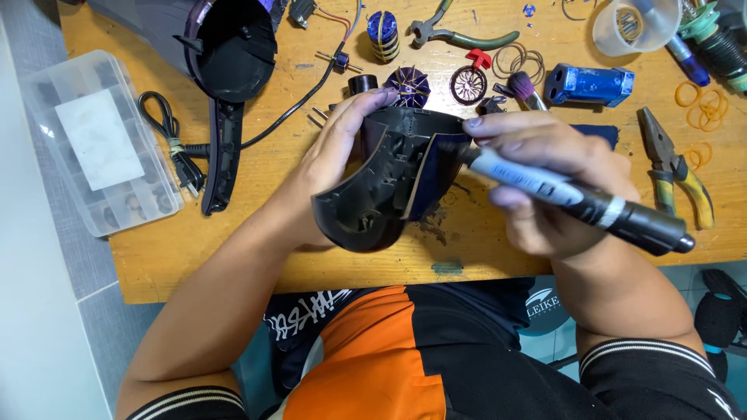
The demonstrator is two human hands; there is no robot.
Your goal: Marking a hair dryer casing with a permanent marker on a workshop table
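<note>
The wooden surface was orange-brown, scuffed and stained dark near its front edge. At its far left corner lay a large black plastic housing, glossy and rounded, with a long handle running toward the person and a black cord bundled beside it. Hanging over the left edge sat a clear plastic box, rectangular and compartmented, with a plain white label on its lid.

Above the middle of the surface the left hand held a black shell, a curved, hollow half-casing with ribs and posts moulded inside; the thumb lay along its near side and the fingers curled over its far rim, clamping it. The right hand gripped a tool shaped like a thick pen, with a white labelled barrel and a black rear end, its tip resting inside the shell; the fingers were wrapped tightly around the barrel.

Behind the hands lay a blue cylinder, a round purple wound coil, a small wheel with a red clip, and a striped blue spool. Green-handled pliers lay at the far edge, yellow-handled pliers at the right. Thin orange rubber bands were scattered near them.
</note>
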